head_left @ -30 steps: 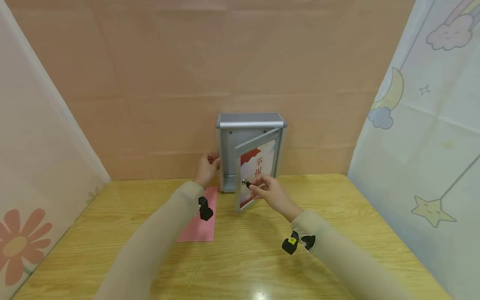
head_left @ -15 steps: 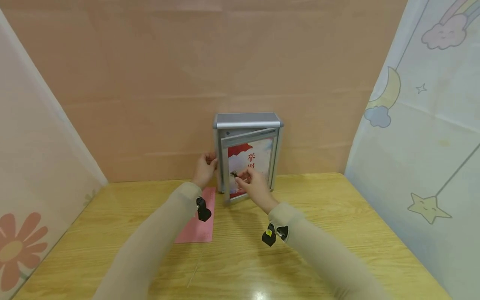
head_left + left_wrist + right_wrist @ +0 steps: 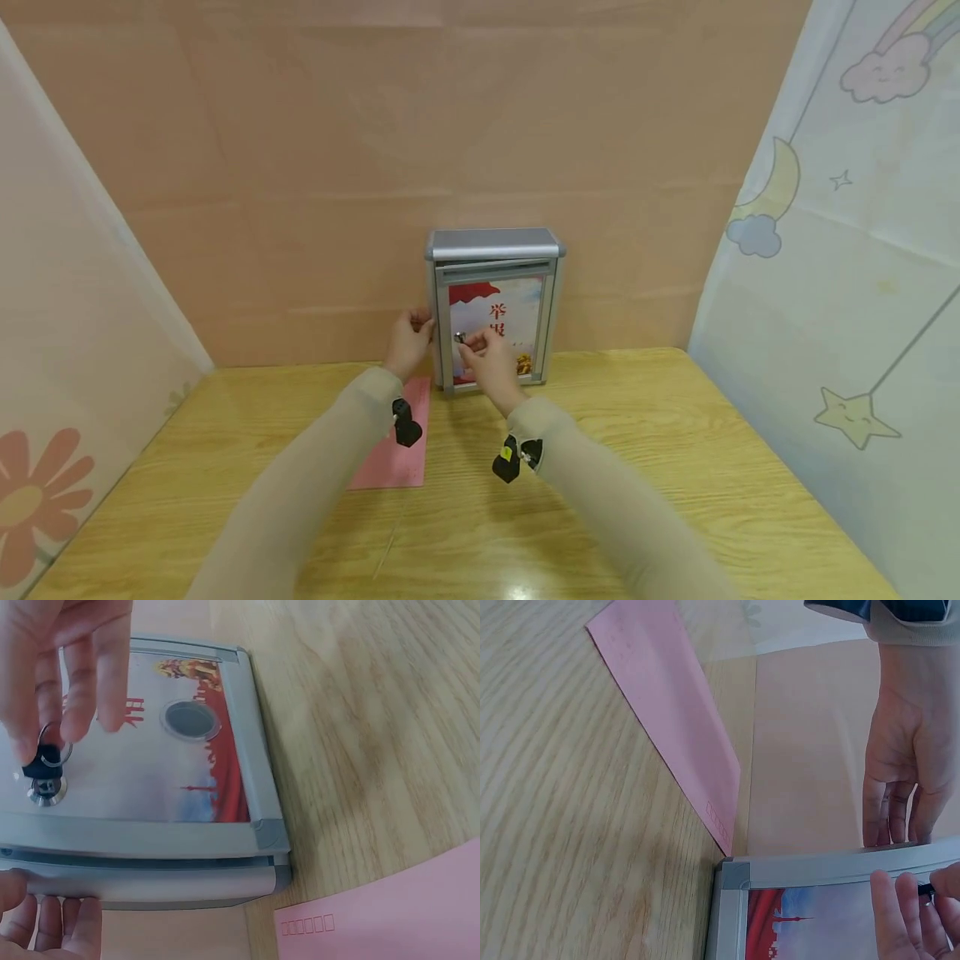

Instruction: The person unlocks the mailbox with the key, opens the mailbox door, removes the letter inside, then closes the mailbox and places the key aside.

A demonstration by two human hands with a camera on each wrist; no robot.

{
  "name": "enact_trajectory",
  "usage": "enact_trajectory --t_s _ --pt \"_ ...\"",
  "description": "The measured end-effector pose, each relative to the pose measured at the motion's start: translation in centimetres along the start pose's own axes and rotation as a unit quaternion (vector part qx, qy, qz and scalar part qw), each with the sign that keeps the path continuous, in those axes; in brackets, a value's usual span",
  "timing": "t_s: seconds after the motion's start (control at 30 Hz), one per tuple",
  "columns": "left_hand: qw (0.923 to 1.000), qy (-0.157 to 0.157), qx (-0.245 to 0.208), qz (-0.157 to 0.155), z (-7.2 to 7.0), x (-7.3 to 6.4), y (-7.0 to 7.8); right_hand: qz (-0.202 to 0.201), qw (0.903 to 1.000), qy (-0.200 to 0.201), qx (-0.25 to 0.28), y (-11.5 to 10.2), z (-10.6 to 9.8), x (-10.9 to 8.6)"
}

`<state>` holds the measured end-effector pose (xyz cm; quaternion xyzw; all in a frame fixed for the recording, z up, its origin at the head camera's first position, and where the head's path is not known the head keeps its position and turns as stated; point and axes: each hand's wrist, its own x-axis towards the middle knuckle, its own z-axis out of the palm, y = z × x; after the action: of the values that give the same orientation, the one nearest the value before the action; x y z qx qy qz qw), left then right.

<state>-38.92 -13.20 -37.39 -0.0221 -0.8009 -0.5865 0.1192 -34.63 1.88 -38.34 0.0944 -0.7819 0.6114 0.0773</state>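
A grey metal letter box (image 3: 495,240) stands upright against the backdrop. Its framed door (image 3: 525,300), with a red and white poster and Chinese characters, lies almost flush with the body; a thin dark gap shows along its edge in the left wrist view. My left hand (image 3: 407,343) holds the box's left side wall, thumb in front and fingers behind. Between thumb and fingers, my right hand (image 3: 491,367) pinches a black-headed key (image 3: 43,761) on a metal ring. That key sits at the round lock (image 3: 47,793) on the door's left side.
A pink envelope (image 3: 393,458) lies flat on the wood-grain table (image 3: 600,483), left of the box and partly under my left forearm. Patterned cloth walls (image 3: 825,292) rise on both sides, and an orange-brown backdrop (image 3: 315,167) hangs behind.
The door has swung from well ajar to nearly flush with the box. My right hand has moved left and away with it, still pinching the key; my left hand stays on the box's side.
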Motion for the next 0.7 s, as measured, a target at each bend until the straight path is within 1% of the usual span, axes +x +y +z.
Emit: enact_trajectory --t_s 0.27,0.47,0.57,0.7 --pt "1.0000 0.004 -0.007 -0.005 0.0 0.0 -0.2 -0.007 0.9991 0.024 -0.035 0.6 1.1 1.0" --pt "0.9999 0.007 -0.008 -0.006 0.0 0.0 -0.2 -0.039 0.9969 0.033 -0.059 1.2 1.4 1.4" --pt "1.0000 0.007 -0.003 -0.006 0.1 0.0 -0.2 -0.045 0.9971 0.030 -0.053 1.5 1.4 1.6" --pt "1.0000 0.006 0.001 -0.007 0.2 0.1 -0.1 -0.036 0.9982 0.031 -0.036 1.7 1.4 1.8"
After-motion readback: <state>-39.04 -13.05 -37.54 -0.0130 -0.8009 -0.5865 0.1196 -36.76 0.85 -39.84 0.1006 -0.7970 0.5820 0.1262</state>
